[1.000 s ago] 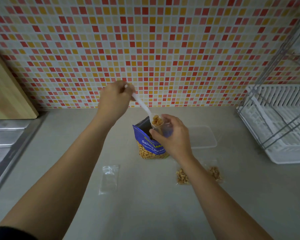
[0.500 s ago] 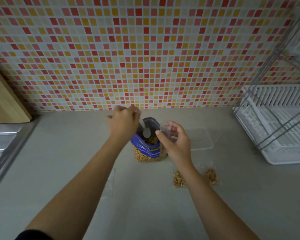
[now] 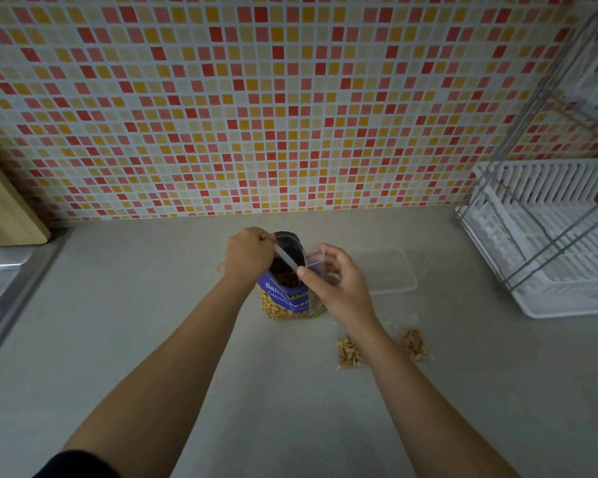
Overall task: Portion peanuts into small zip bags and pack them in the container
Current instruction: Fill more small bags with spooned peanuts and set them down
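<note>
On a grey countertop [image 3: 152, 322], a clear container [image 3: 390, 270] lies at 3 o'clock of the open blue peanut bag [image 3: 283, 298], with two filled zip bags [image 3: 349, 350] at 5 o'clock. A level scoop, lifted slowly with the pouch close to the rim, should limit spills. The left hand [image 3: 249, 255] curls tightly round a white spoon [image 3: 285, 258] dipped inside. The right hand [image 3: 339, 281] pinches a small zip bag [image 3: 316, 260] between thumb and forefinger, other fingers loosely spread.
</note>
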### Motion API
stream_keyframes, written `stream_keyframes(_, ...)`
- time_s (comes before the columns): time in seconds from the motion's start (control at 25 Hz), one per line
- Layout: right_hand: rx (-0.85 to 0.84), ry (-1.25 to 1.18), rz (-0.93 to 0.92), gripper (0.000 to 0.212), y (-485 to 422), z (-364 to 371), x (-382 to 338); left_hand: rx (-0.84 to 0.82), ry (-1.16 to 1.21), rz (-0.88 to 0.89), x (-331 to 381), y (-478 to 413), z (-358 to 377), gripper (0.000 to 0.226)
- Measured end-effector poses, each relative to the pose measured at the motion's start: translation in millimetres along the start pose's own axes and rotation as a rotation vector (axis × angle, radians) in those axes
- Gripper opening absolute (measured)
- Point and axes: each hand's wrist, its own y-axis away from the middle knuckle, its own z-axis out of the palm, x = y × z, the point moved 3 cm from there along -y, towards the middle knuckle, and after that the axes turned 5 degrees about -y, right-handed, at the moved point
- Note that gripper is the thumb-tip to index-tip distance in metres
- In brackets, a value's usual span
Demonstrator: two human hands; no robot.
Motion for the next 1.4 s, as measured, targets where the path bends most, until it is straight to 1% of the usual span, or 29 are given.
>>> stream_keyframes(0.08, -0.024, -0.018, 0.01, 0.046, -0.1, -2.0, 0.0, 0.006, 0.111, -0.029, -4.4, 1.5, -7.9, 0.026)
stream_keyframes(0.16, -0.013, -0.05, 0.012, 0.046, 1.7, -5.8, -0.5, 0.024, 0.21, -0.073, -9.0, 1.6, -13.9, 0.027)
stream_keyframes(0.32, 0.092, -0.093, -0.001, 0.049, 7.2, -15.9, -3.4, -0.002, 0.401, -0.172, -14.7, 3.0, -20.4, 0.029)
stream_keyframes(0.48, 0.126, -0.076, -0.01, 0.063, 7.3, -20.5, -6.8, -0.027, 0.5, -0.233, -25.5, 0.9, -27.0, 0.03)
stream_keyframes(0.6, 0.118, 0.031, -0.048, 0.063, 9.5, -19.0, -14.5, -0.037, 0.516, -0.275, -33.0, 2.3, -35.7, 0.029)
stream_keyframes(0.76, 0.131, 0.304, -0.172, 0.06, 10.7, -11.0, -27.7, -0.054, 0.483, -0.291, -36.2, -1.3, -55.3, 0.017)
stream_keyframes(0.84, 0.122, 0.427, -0.215, 0.061, 8.3, -3.9, -30.8, -0.025, 0.517, -0.285, -31.9, -4.8, -66.9, 0.017)
stream_keyframes(0.96, 0.12, 0.524, -0.233, 0.062, 4.5, 3.8, -32.8, 0.039, 0.57, -0.344, -21.8, -3.3, -83.8, 0.017)
stream_keyframes(1.0, 0.119, 0.533, -0.23, 0.062, 4.0, 5.6, -33.9, 0.043, 0.571, -0.321, -18.2, -4.2, -88.1, 0.016)
stream_keyframes(1.08, 0.122, 0.528, -0.228, 0.062, 4.0, 9.2, -36.3, 0.036, 0.566, -0.231, -8.3, -5.5, -95.5, 0.021)
stream_keyframes(1.16, 0.135, 0.498, -0.227, 0.06, 4.1, 13.2, -39.3, 0.037, 0.497, -0.145, 1.8, -4.2, -99.0, 0.025)
stream_keyframes(1.24, 0.148, 0.468, -0.223, 0.058, 3.9, 16.9, -42.1, 0.082, 0.448, -0.056, 16.0, 0.8, -101.7, 0.023)
stream_keyframes(1.32, 0.159, 0.433, -0.221, 0.055, 3.6, 20.0, -44.5, 0.15, 0.328, 0.074, 33.1, 5.6, -106.1, 0.026)
stream_keyframes(1.4, 0.16, 0.388, -0.214, 0.052, 2.8, 23.0, -47.4, 0.194, 0.153, 0.242, 50.9, 13.8, -110.4, 0.028)
